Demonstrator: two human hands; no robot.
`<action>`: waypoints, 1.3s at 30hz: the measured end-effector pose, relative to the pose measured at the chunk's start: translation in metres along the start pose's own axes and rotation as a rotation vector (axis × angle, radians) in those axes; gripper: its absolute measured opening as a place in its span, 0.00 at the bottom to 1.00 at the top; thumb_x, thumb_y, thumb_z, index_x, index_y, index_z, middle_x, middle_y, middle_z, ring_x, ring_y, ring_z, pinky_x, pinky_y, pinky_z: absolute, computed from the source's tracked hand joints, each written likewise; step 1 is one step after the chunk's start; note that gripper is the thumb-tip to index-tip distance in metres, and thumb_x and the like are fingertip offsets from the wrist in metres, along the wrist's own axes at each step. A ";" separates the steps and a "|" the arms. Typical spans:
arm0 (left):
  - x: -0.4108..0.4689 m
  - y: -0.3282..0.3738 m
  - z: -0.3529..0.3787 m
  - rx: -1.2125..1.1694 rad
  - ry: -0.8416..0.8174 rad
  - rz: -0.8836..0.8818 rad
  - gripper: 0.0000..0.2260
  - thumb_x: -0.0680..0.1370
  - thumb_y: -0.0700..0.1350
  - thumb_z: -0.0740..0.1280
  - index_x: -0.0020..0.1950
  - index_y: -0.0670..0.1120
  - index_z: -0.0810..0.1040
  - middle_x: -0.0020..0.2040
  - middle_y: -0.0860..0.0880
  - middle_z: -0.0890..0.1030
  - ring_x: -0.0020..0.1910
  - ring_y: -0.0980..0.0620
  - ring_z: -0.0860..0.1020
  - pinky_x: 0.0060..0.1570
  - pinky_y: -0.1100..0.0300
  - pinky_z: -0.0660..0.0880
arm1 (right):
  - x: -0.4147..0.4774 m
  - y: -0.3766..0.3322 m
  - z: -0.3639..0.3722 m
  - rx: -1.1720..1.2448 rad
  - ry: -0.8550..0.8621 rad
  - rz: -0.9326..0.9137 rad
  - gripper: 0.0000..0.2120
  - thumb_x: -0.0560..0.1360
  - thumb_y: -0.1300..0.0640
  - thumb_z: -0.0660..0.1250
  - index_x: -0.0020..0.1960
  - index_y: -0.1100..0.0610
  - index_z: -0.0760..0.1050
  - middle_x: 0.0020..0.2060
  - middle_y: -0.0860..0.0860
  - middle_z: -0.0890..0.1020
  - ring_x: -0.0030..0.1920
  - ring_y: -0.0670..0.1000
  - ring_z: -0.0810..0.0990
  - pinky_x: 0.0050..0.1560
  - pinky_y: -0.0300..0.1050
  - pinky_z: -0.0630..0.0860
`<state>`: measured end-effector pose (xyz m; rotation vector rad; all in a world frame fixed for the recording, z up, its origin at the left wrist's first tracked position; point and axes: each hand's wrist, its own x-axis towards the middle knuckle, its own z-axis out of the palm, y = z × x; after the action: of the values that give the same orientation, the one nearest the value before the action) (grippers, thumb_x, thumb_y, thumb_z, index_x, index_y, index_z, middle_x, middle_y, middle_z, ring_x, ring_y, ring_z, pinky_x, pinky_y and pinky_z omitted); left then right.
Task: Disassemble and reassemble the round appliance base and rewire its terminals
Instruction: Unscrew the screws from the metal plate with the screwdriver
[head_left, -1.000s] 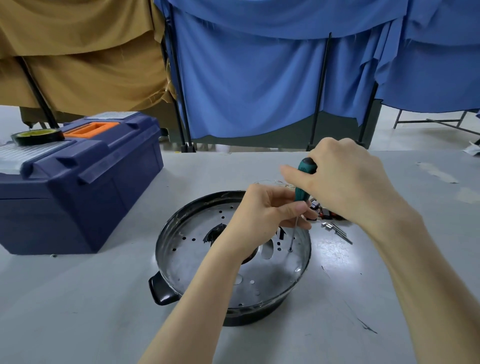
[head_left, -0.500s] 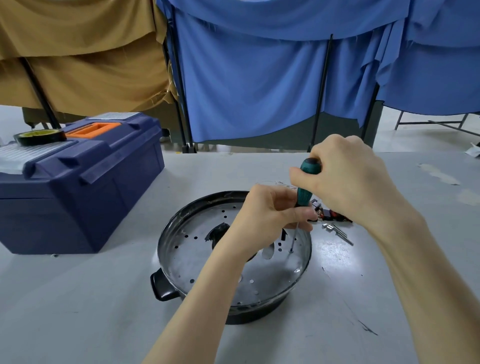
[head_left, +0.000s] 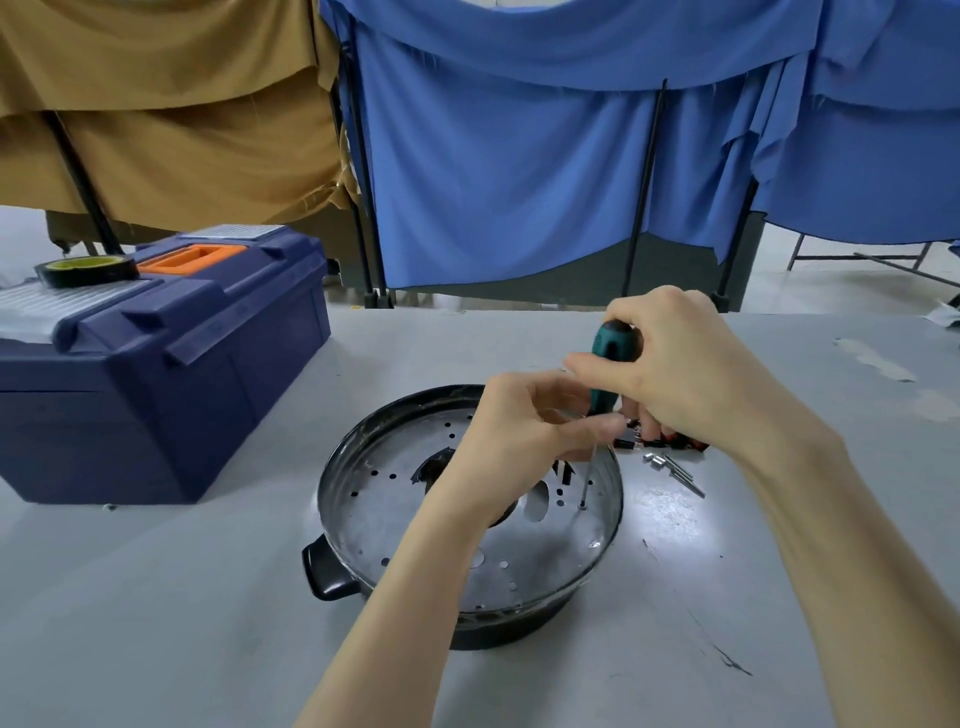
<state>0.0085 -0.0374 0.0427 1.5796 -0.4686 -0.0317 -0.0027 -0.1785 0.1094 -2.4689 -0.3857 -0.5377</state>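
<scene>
Gripping screwdriver (head_left: 610, 358), tip on round base (head_left: 395, 499)

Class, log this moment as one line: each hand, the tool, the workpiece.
right hand: grips screwdriver handle | left hand: pinches shaft | tip: on perforated plate | round appliance base: on table

On my left I see a dark blue toolbox (head_left: 171, 374) sitting on the grey table (head_left: 156, 597), lid closed, with an orange handle (head_left: 195, 258) recessed in its top. A black tape roll (head_left: 85, 270) with a yellow-green core lies flat on the lid's clear panel (head_left: 62, 304). Beyond the table's far edge, a blue cloth (head_left: 519, 171) and a tan cloth (head_left: 171, 130) hang side by side over black poles (head_left: 644, 192).
</scene>
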 end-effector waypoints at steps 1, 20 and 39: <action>0.001 0.000 0.001 0.014 0.018 0.016 0.09 0.72 0.38 0.75 0.50 0.36 0.81 0.44 0.39 0.83 0.43 0.40 0.84 0.48 0.47 0.82 | 0.001 -0.001 0.003 -0.042 0.021 0.016 0.17 0.72 0.51 0.71 0.35 0.63 0.71 0.28 0.59 0.75 0.22 0.60 0.77 0.22 0.53 0.76; 0.000 -0.003 0.001 -0.002 0.016 0.013 0.05 0.75 0.36 0.72 0.50 0.40 0.83 0.45 0.44 0.86 0.43 0.43 0.85 0.49 0.47 0.82 | 0.002 -0.010 0.008 -0.328 0.170 0.038 0.17 0.73 0.50 0.67 0.33 0.60 0.69 0.27 0.53 0.69 0.30 0.55 0.68 0.29 0.43 0.60; -0.002 -0.002 -0.006 -0.002 -0.111 0.017 0.09 0.79 0.33 0.65 0.50 0.44 0.82 0.43 0.48 0.86 0.45 0.47 0.85 0.48 0.57 0.82 | 0.000 -0.002 0.009 -0.154 0.135 -0.104 0.20 0.72 0.51 0.69 0.28 0.60 0.68 0.23 0.52 0.67 0.29 0.54 0.67 0.30 0.47 0.64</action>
<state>0.0089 -0.0309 0.0404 1.5772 -0.5686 -0.1068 -0.0007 -0.1713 0.1042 -2.5504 -0.4342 -0.7995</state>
